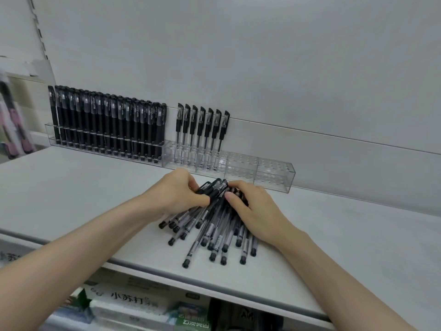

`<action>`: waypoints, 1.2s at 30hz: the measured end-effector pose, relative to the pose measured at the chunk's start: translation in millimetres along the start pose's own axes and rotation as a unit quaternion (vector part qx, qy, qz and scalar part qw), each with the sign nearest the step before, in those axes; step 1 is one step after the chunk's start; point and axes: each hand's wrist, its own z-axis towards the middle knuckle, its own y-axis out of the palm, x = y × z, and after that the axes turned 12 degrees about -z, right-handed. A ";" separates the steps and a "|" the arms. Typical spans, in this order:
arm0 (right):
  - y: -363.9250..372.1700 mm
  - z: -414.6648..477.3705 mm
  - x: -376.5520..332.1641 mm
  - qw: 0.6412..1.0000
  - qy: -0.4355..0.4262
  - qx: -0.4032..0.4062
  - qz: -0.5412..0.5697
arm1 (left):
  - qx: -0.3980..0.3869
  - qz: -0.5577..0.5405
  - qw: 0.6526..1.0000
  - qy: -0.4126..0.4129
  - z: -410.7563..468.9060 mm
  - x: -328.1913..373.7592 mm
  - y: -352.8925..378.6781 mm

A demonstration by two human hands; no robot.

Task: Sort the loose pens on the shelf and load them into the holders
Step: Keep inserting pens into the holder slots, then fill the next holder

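1. The left hand (177, 193) is curling around the cap end of the loose pens (214, 223), fingers wrapped over the far side and thumb pressing against the near side of the bundle.
2. The right hand (253, 207) is cupping the same cap end from the other side, fingers bent over the caps and thumb lying across the barrels. Both hands are squeezing the pile together; neither is pinching out a single pen.
3. The step in hand appears to be gathering and aligning: the caps are bunching together at the far end while the tips are fanning out toward the shelf's front edge.
4. The pile is lying on the white shelf (358, 235), just in front of the holders. It is holding roughly twenty pens; an exact count is not possible where they overlap.
5. The next move is likely calling for isolating one pen, turning it tip-down, and seating it in a free hole.
6. The left holder (53, 137) is standing full with about seventeen black pens (107, 125).
7. The clear holder (274, 174), four sections long, is carrying seven clear-barrelled pens (202, 130) in its left sections; the two right sections are standing empty.
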 end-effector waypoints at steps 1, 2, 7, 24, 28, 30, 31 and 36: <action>-0.7 -1.0 -0.9 1.000 0.002 -0.003 0.000 | -0.007 -0.001 1.000 -0.002 -0.6 0.5 -1.1; -1.5 -1.6 -1.7 1.000 0.003 -0.005 -0.001 | -0.015 -0.002 1.000 -0.004 -1.1 0.6 -2.0; -3.4 -2.0 -3.6 1.000 0.006 -0.006 0.008 | -0.043 0.013 0.999 -0.001 -3.4 -0.2 -6.4; -49.1 23.2 -42.7 0.909 0.035 0.114 0.400 | -0.131 -0.300 0.939 0.108 -7.4 7.1 -19.8; -49.6 44.6 -48.9 0.887 0.038 0.164 0.430 | -0.129 -0.295 0.936 0.141 19.0 7.2 -24.0; -50.8 58.2 -50.8 0.887 0.037 0.207 0.411 | -0.125 -0.328 0.927 0.131 35.4 7.6 -27.5; -52.6 66.2 -51.2 0.885 0.036 0.236 0.400 | -0.118 -0.333 0.926 0.131 44.4 8.2 -29.6; -61.3 98.1 -39.4 0.882 0.052 0.365 0.294 | -0.039 -0.328 0.930 0.164 79.1 7.7 -34.5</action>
